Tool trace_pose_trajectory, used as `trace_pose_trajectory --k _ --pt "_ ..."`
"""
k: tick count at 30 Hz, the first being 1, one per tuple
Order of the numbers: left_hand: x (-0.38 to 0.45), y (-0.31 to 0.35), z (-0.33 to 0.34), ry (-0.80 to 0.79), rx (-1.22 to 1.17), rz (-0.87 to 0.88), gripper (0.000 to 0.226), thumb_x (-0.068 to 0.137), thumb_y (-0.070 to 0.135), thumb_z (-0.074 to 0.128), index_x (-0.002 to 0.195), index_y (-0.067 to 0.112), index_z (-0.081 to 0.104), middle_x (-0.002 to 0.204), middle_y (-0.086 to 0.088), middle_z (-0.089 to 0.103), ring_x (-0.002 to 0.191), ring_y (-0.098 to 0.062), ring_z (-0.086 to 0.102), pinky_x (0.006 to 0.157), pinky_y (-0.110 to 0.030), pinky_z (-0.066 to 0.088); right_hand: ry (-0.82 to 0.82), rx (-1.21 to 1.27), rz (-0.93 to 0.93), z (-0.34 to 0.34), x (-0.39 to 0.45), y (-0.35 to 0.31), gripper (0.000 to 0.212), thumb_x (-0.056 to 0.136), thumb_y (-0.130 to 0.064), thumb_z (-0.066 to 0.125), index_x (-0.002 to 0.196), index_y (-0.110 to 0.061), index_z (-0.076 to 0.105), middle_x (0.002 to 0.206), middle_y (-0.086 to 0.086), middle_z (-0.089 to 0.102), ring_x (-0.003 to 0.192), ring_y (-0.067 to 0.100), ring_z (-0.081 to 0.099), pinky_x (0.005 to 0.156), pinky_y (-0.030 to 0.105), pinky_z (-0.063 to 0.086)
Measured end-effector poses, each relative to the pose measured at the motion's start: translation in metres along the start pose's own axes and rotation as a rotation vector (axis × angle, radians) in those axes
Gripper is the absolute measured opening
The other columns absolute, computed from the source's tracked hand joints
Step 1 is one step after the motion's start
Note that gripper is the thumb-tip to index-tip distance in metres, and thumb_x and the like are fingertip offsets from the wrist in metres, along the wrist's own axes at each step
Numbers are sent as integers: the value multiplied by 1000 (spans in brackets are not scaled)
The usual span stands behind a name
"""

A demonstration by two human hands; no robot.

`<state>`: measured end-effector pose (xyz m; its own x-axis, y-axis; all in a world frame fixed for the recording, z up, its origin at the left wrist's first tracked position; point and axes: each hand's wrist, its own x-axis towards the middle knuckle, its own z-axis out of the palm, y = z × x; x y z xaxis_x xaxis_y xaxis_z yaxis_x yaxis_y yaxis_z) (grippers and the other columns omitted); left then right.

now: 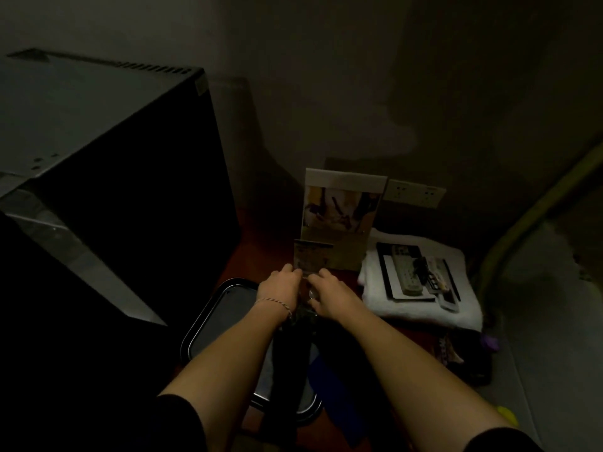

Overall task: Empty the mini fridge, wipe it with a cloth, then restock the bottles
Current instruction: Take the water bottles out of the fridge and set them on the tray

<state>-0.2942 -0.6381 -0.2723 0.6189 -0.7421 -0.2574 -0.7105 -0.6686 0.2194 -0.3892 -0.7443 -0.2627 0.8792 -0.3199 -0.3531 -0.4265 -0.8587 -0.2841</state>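
Observation:
The black mini fridge (pixel 124 177) stands at the left, seen from above in dim light, and its door side is not visible. My left hand (pixel 280 288) and my right hand (pixel 329 293) meet above the far end of a black tray (pixel 208 318). Both pinch the base of a small clear card stand (pixel 311 256) from either side. Something glassy (pixel 311 293) glints between the hands. A dark shape (pixel 290 357) lies on the tray between my forearms, too dark to identify. No bottle shows clearly.
A taller picture card stand (pixel 342 210) leans by the wall behind the small one. To the right, a folded white towel (pixel 421 305) carries remote controls (pixel 408 272). A wall socket (pixel 414 192) sits behind it. A reddish tabletop (pixel 257 256) lies beneath.

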Motion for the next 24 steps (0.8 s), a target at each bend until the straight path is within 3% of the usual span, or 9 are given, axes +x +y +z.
trace_pose_trajectory --k 6,10,15,20,24 --pt "-5 -6 -7 -27 8 -28 41 91 20 63 127 22 44 125 -5 45 112 -31 51 79 -42 48 -78 -21 2 -8 2 -6 50 91 -22 66 137 -16 47 131 10 44 114 35 56 91 41 50" --pt "-16 -9 -13 -27 -27 -20 66 89 20 66 143 27 30 137 -3 38 117 -32 50 85 -45 51 -125 -49 38 -16 -7 -10 64 89 -29 71 145 -21 40 139 9 38 120 37 54 99 45 49" --pt "-57 -10 -23 53 -52 -18 82 83 32 74 147 26 23 142 -3 36 118 -31 51 88 -46 53 -25 -117 107 -26 -40 -24 68 87 -36 72 145 -23 38 145 5 30 120 33 55 96 45 50" --pt "-125 -12 -29 143 -100 -5 75 80 39 76 138 23 30 134 -1 38 116 -29 52 82 -46 54 166 -129 151 -20 -107 -58 65 87 -39 71 142 -23 40 147 5 27 126 29 47 97 47 51" --pt "-209 -13 -23 129 -93 47 68 80 42 75 131 21 36 131 -2 39 115 -27 51 84 -45 53 195 -121 211 2 -183 -102 68 88 -41 70 145 -24 37 147 5 30 129 28 46 100 46 49"
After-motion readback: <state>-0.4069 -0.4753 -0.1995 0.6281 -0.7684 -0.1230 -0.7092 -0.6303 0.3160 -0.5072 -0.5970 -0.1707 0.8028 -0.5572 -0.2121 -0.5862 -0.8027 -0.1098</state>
